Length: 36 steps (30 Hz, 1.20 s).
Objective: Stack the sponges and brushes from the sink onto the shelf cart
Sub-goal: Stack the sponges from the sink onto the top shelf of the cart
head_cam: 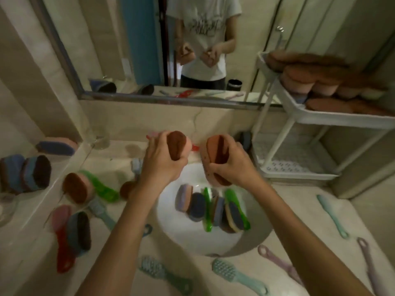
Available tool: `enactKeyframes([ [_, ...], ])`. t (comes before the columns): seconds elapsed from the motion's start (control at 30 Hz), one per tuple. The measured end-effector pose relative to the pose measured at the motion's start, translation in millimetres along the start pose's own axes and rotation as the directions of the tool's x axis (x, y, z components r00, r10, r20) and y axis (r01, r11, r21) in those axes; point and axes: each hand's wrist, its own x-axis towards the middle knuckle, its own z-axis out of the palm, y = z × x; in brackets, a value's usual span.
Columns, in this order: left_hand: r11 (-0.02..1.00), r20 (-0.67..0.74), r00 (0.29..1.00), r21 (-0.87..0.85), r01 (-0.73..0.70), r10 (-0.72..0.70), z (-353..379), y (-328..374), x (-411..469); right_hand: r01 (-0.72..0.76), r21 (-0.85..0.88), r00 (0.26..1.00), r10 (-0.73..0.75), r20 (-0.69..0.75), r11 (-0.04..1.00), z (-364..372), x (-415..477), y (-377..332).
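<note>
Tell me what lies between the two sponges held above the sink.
In the head view, only a red brush handle on the counter shows between the left hand's sponge and the right hand's sponge.

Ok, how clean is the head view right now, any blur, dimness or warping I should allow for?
Head view: dim, warm light. Wide-angle bending curves the mirror frame and shelf cart. Both hands, left hand and right hand, and their sponges are motion-smeared. The sponges in the sink are soft too; the basin shows pale glare.

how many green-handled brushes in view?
3. Two green brushes lie in the sink, one mid-basin and one to its right; a third sits on the counter left of it. Sponges may hide more.
</note>
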Motion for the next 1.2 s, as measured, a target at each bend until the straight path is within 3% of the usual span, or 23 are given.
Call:
enactKeyframes([
  [0.27,0.919,-0.001,0.920,-0.039,-0.393,0.393,48.7,151.2,14.8,0.158,0.002,0.957,-0.152,-0.248,0.987,-165.2,8.7,52.4],
  [0.57,0.719,0.180,0.748,0.205,-0.664,0.639,124.3,295.7,29.7,0.154,-0.186,0.912,-0.212,-0.352,0.970,-300.0,24.8,146.8],
  [0.9,0.698,0.327,0.752,0.288,-0.656,0.572,163.3,339.8,51.3,0.152,-0.402,0.960,-0.232,-0.158,0.903,-332.9,65.8,190.6],
  [1.2,0.730,0.347,0.770,0.270,-0.628,0.535,176.4,339.3,62.1,0.170,-0.414,0.970,-0.226,-0.091,0.894,-322.5,83.8,197.0],
])
